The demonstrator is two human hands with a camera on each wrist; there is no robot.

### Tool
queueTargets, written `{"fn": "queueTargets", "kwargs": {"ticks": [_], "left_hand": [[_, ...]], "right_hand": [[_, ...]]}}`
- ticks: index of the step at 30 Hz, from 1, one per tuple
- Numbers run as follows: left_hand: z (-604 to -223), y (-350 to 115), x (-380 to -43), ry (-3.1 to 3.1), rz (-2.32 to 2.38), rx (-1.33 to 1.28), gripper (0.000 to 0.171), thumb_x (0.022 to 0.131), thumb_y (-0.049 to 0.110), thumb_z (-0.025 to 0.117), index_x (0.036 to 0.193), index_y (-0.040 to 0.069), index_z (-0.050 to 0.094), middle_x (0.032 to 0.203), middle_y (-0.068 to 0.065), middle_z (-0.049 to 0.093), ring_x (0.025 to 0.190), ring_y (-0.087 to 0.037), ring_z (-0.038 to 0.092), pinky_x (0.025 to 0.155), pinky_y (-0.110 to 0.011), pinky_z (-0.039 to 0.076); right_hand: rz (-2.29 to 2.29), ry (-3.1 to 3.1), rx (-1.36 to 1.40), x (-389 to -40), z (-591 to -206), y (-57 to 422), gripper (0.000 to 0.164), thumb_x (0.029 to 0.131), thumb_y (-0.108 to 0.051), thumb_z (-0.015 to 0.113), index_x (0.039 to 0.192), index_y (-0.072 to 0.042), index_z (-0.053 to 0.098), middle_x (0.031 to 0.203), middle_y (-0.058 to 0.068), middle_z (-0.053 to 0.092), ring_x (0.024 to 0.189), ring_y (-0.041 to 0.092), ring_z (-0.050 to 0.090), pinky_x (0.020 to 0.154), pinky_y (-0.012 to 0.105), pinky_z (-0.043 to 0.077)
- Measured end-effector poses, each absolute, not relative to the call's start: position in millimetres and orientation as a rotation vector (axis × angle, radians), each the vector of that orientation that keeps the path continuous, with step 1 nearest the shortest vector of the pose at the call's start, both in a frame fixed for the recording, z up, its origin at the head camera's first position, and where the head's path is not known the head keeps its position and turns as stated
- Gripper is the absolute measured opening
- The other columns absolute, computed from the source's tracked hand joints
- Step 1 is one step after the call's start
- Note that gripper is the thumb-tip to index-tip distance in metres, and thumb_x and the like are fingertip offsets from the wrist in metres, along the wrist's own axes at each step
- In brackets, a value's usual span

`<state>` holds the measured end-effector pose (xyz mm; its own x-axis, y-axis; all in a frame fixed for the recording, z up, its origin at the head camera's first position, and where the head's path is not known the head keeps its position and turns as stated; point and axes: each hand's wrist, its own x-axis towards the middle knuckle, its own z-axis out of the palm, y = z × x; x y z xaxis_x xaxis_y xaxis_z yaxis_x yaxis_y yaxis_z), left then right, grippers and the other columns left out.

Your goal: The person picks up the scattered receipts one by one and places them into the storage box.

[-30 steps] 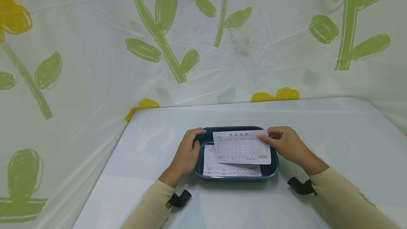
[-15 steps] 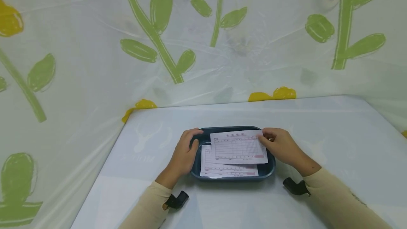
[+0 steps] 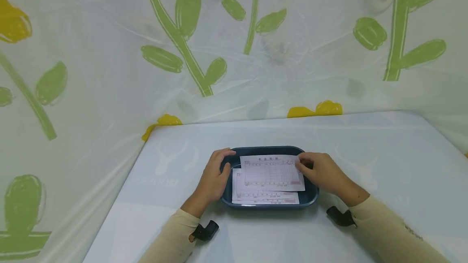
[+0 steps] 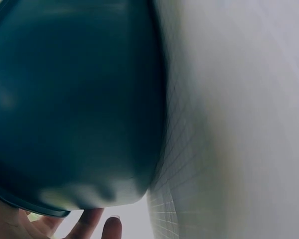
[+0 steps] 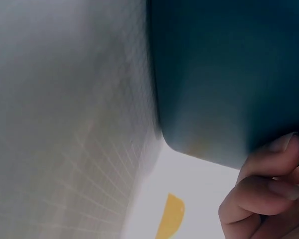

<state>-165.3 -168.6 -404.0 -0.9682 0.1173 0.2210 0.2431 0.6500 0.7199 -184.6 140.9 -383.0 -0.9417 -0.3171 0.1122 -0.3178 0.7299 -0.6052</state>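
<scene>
A dark blue-green tray (image 3: 311, 196) stands on the table in the head view. Printed paper forms lie inside it, and the lower form (image 3: 265, 199) peeks out beneath the upper one. My left hand (image 3: 212, 177) holds the tray's left end at the rim. In the left wrist view its fingers (image 4: 89, 221) reach round the tray's outer wall. My right hand (image 3: 323, 171) pinches the right edge of the upper form (image 3: 270, 173), which overlaps the lower one at an offset. Curled fingers (image 5: 259, 199) show beside the tray wall in the right wrist view.
The white table (image 3: 175, 202) carries faint printed patterns. Behind it hangs a pale curtain (image 3: 292, 80) with green stems and yellow flowers. Black wrist-worn pieces, a left one (image 3: 205, 230) and a right one (image 3: 340, 216), jut from the sleeves.
The right hand has brought the upper form slightly left and down, and the form now lies straighter over the lower one. My left hand stays at the tray's left end.
</scene>
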Motion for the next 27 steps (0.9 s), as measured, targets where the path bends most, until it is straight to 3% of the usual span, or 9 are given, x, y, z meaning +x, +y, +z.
{"fn": "queueTargets", "kwargs": {"ticks": [13,22,27], "left_hand": [[-402.2,-166.5,-163.8,-2.715,-1.205,-0.293,0.036,0.102,0.013,0.046,0.136,0.016,0.056,0.152,-0.007,0.044,0.145,-0.028,0.040,0.117,-0.052,0.035],[-401.2,-166.4,-162.7,-2.725,-1.207,-0.288,0.036,0.103,0.012,0.047,0.137,0.017,0.055,0.153,-0.006,0.043,0.146,-0.028,0.039,0.117,-0.052,0.034],[-402.0,-166.0,-162.8,-2.722,-1.208,-0.306,0.037,0.102,0.012,0.047,0.138,0.017,0.055,0.153,-0.006,0.043,0.146,-0.028,0.039,0.117,-0.053,0.034]], "right_hand": [[0.912,-2.978,0.513,-184.6,-384.9,136.0,0.011,0.088,-0.016,0.075,0.095,-0.007,0.073,0.080,-0.001,0.069,0.075,0.015,0.057,0.065,0.025,0.050],[0.715,-3.104,0.435,-182.2,-383.9,127.9,0.023,0.091,-0.017,0.070,0.110,-0.003,0.072,0.087,0.004,0.070,0.072,0.016,0.056,0.062,0.026,0.050],[0.659,-3.126,0.412,-178.0,-382.2,126.0,0.023,0.091,-0.018,0.071,0.109,-0.004,0.073,0.085,0.003,0.070,0.070,0.016,0.055,0.059,0.025,0.046]]}}
